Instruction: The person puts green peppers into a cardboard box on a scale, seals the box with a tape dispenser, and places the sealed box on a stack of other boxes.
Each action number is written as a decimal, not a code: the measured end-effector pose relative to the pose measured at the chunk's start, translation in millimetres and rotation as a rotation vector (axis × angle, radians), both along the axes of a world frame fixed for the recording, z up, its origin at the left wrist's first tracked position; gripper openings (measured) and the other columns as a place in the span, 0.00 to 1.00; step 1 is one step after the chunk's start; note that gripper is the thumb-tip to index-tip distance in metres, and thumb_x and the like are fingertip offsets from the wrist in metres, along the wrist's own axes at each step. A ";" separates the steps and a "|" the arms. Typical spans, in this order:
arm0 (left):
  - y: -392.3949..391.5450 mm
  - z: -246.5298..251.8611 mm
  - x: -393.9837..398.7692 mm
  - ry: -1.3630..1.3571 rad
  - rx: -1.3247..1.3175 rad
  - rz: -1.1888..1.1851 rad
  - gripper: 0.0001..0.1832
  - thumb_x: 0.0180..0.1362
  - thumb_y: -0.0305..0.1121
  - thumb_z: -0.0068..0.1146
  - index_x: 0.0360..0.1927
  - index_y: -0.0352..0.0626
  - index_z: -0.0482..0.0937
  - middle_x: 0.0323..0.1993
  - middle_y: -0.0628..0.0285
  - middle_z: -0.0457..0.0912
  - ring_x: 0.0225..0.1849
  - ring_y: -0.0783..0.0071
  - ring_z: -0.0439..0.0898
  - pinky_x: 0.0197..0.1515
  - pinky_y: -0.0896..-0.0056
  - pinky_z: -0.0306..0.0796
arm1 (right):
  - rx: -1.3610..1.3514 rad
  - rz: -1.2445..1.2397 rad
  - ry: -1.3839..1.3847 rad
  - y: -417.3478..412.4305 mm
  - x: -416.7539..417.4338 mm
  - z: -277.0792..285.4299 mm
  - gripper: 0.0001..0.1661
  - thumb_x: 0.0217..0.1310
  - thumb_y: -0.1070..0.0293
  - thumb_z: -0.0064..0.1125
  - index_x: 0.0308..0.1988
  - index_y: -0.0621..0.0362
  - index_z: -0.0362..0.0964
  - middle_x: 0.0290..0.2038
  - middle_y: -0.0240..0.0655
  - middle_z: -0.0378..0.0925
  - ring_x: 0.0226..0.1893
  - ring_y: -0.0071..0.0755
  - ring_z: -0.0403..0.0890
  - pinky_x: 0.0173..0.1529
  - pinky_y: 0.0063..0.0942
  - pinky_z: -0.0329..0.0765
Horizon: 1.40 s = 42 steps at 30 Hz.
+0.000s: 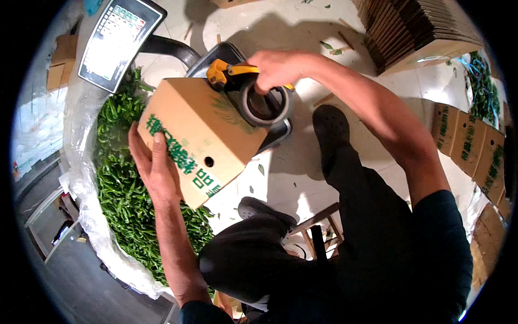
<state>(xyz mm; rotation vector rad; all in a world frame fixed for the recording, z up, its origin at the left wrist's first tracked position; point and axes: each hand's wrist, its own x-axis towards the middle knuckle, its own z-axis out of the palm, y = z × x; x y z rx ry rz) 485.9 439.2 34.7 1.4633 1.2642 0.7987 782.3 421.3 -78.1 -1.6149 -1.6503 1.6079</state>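
Note:
My right hand (272, 69) grips a yellow-and-black tape gun (219, 74) with a large roll of packing tape (265, 103) on it. The tape gun is against the upper right side of a brown cardboard box (194, 133), which bears green printing and has a round hole. My left hand (156, 172) lies against the box's near left side, thumb on the printed face and fingers round the edge. Tilted, the box sits at a black platform scale (279, 131), which it partly hides. Whether tape is stuck to the box is hard to tell.
Green chili peppers (133, 218) lie heaped on clear plastic sheeting (87, 202) at the left. Above them leans the scale's display panel (121, 44). Flattened cartons (404, 36) stand stacked at the upper right; printed boxes (465, 137) line the right. A wooden stool (319, 227) is below me.

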 end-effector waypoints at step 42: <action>15.1 7.7 -52.6 -0.070 -0.396 0.070 0.27 0.75 0.50 0.41 0.66 0.39 0.70 0.51 0.57 0.83 0.47 0.68 0.86 0.49 0.65 0.82 | -0.103 -0.071 0.197 -160.3 -48.7 17.6 0.53 0.53 0.65 0.61 0.74 0.61 0.47 0.45 0.50 0.77 0.41 0.41 0.82 0.49 0.32 0.80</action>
